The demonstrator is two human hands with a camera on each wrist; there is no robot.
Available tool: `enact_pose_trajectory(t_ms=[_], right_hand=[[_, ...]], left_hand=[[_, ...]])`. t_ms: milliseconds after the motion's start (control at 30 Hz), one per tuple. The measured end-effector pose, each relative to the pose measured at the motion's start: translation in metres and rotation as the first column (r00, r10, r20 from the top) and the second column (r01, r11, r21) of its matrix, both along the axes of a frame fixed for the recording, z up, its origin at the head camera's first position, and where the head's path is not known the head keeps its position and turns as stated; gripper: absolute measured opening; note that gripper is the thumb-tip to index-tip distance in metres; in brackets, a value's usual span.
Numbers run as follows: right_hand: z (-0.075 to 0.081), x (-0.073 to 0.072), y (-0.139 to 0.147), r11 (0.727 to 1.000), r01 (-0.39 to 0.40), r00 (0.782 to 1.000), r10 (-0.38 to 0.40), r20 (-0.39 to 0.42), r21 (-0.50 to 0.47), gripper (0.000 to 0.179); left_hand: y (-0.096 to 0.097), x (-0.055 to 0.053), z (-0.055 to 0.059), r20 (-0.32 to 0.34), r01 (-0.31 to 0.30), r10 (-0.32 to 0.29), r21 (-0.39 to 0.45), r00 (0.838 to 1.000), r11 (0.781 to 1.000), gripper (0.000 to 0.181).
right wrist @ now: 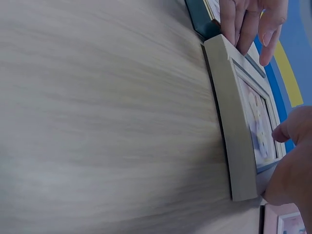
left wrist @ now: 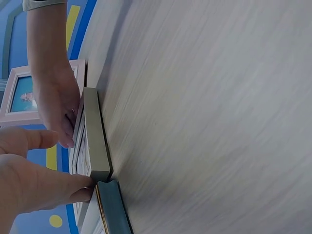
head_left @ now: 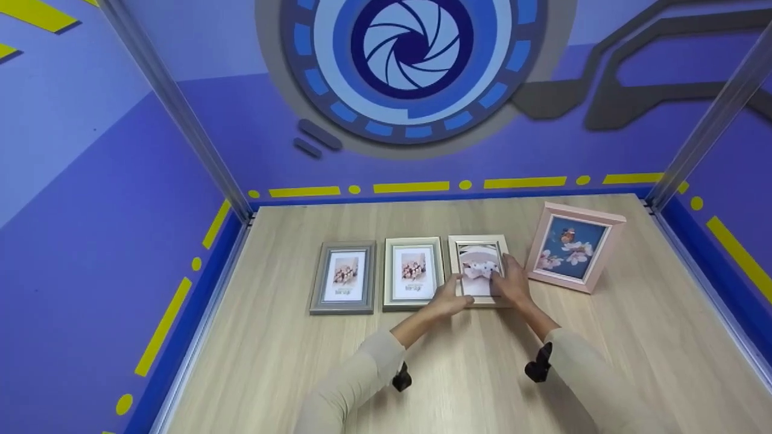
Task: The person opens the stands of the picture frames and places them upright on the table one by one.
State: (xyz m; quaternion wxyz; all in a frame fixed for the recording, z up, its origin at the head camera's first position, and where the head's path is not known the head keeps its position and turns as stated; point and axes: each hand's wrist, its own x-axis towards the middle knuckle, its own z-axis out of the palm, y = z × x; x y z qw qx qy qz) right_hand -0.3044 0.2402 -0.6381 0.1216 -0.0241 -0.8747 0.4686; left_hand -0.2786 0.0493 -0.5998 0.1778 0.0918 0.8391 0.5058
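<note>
While both cream sleeves reach in from the near edge, the left hand (head_left: 447,299) presses its fingertips on the lower left corner of the small champagne-coloured rectangular picture frame (head_left: 477,241), and the right hand (head_left: 512,280) lies over its lower right side, fingers fairly straight and flat on the glass and border. Neither hand wraps the frame; they just press on it. The frame lies flat on the pale wood-grain worktop (head_left: 458,374), third in a row and just beside the silver rectangular frame (head_left: 413,274) on its left. Honestly, I'd keep even pressure on both corners and slide rather than lift, so the bottom edge ends up level with its neighbours without bumping them. Further left is the grey rectangular frame (head_left: 343,277). Off to the right, standing tilted back, is the pink frame with a blue flower print (head_left: 573,247), quite close to the right hand, so watch that one.
</note>
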Motion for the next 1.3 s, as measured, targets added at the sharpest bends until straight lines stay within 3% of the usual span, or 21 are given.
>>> enact_pose_trajectory(t_ms=[100,200,400,633,867,1300], right_hand=[[0.005,0.001,-0.001,1.0,0.005,1.0,-0.005,0.014,0.015,0.053],[0.012,0.002,-0.004,1.0,0.018,0.995,-0.017,0.096,-0.01,0.051],[0.022,0.0,-0.008,0.999,0.033,0.976,-0.029,0.215,-0.015,0.051],[0.032,-0.002,-0.005,0.997,0.065,0.946,-0.046,0.321,-0.049,0.054],[0.039,0.001,-0.005,0.987,0.116,0.94,-0.074,0.333,-0.108,0.055],[0.041,0.004,-0.003,0.95,0.227,0.932,-0.148,0.331,-0.214,0.057]], left_hand=[[0.0,0.001,0.0,0.006,0.013,-0.013,0.012,1.0,1.0,0.07],[0.0,0.002,0.0,0.008,0.032,-0.032,0.026,0.999,0.999,0.071],[-0.002,0.0,0.001,0.003,0.061,-0.061,0.062,0.998,0.996,0.073],[0.001,0.001,0.002,0.053,0.045,-0.052,0.126,0.997,0.991,0.076],[0.002,0.005,0.0,0.107,0.023,-0.045,0.197,0.993,0.98,0.079],[0.006,0.004,-0.001,0.119,-0.013,-0.022,0.284,0.993,0.959,0.08]])
